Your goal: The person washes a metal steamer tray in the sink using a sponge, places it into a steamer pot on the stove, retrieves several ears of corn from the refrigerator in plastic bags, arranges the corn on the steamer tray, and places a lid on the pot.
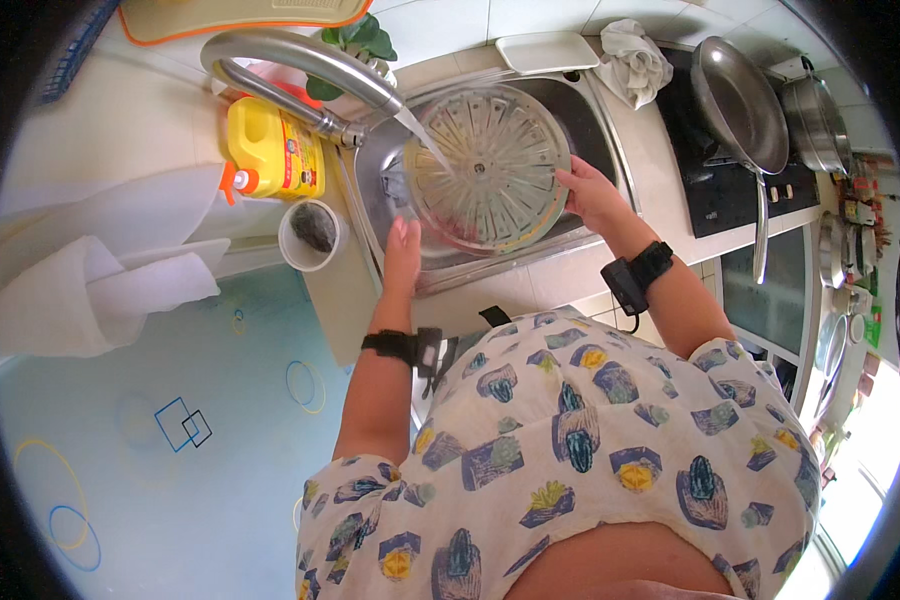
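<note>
A round, clear fan-like disc with radial ribs (487,169) is held tilted over the steel sink (371,169). Water from the curved metal faucet (307,56) runs onto its left part. My right hand (592,191) grips the disc's right rim, thumb on the upper face. Near the disc's lower left edge is my left hand (403,244), its fingers pointing up towards the sink; whether it touches the rim cannot be told. Part of a grey cloth or scrubber (394,184) shows in the basin left of the disc.
Left of the sink stand a yellow detergent jug (270,150) and a white cup with a dark scouring pad (313,229). A white tray (547,52) and crumpled cloth (634,64) lie behind. At right, a frying pan (742,105) rests on the black cooktop (709,199).
</note>
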`<state>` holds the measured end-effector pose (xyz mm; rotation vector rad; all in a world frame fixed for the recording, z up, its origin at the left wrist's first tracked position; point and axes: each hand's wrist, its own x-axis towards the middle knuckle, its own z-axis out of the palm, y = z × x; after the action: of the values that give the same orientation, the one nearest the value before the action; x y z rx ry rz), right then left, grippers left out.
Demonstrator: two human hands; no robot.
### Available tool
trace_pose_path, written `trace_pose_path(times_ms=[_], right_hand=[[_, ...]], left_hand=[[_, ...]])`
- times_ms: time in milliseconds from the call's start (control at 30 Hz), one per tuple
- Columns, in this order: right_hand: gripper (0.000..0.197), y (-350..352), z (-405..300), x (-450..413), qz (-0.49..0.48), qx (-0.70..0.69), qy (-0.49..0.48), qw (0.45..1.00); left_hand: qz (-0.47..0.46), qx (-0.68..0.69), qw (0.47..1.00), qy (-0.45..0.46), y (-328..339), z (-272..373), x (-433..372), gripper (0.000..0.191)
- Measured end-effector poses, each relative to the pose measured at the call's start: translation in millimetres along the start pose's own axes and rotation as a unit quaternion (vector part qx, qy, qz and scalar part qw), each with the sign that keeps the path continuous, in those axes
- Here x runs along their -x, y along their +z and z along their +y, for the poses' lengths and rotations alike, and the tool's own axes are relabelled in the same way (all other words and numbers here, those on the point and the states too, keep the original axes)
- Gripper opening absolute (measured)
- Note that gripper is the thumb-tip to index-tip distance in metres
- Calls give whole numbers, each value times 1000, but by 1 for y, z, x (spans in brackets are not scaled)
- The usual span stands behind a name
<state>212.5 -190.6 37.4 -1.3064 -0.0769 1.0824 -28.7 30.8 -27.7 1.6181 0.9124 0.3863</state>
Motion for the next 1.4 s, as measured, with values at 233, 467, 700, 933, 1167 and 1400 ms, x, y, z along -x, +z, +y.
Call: trace_pose_path(times_ms=[233,467,700,933,1167,1400], right_hand=[[31,0,6,-24,-1,-108,-39,993],[37,15,27,-40,-1,-149,120,982],[31,3,49,-4,-71,-203,89,972],[26,-11,13,44,69,-23,-13,997],[35,-18,9,29,200,306,-267,892],[23,43,-41,68,212,406,-279,844]], left_hand=[[-86,290,950,-82,6,59,-9,33],[-9,337,941,-24,12,94,19,25],[28,337,929,-153,12,82,47,22],[13,234,945,-226,21,53,10,29],[83,149,985,21,-10,82,-109,29],[197,209,957,50,-9,75,-117,29]])
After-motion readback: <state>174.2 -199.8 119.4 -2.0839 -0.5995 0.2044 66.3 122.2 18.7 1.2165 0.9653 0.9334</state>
